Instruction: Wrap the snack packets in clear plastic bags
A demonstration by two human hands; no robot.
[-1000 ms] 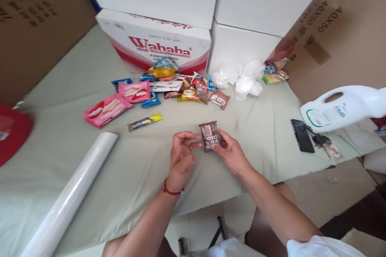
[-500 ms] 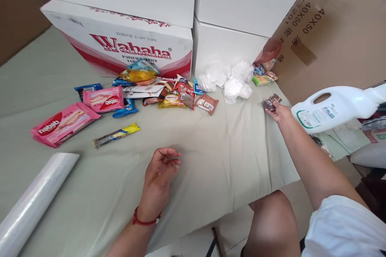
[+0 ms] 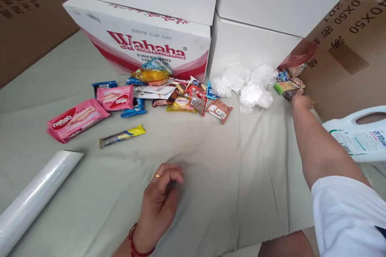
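Note:
My right hand (image 3: 302, 101) is at the far right by the brown carton wall, fingers on a dark brown snack packet (image 3: 289, 94). That packet touches a small pile with a green-and-yellow snack packet (image 3: 286, 86); part of the grip is hidden. My left hand (image 3: 163, 202) hovers low over the cloth, loosely curled, with a gap between thumb and fingers and nothing held. Beyond it lies a yellow-ended snack bar (image 3: 122, 136). Pink Nabati wafer packs (image 3: 77, 120) are farther left, and a brown snack packet (image 3: 219, 110) lies in front of the mixed snacks.
White cartons, one marked Wahaha (image 3: 144, 44), stand along the back. Crumpled clear plastic bags (image 3: 255, 88) lie before them. A roll of plastic film (image 3: 39, 196) is at left front; a white detergent bottle (image 3: 358, 138) is at the right. Green cloth (image 3: 211, 192) covers the table.
My right hand has carried the dark brown packet away from me to the small snack pile by the carton. My left hand has turned slightly and stays empty. The view has shifted right.

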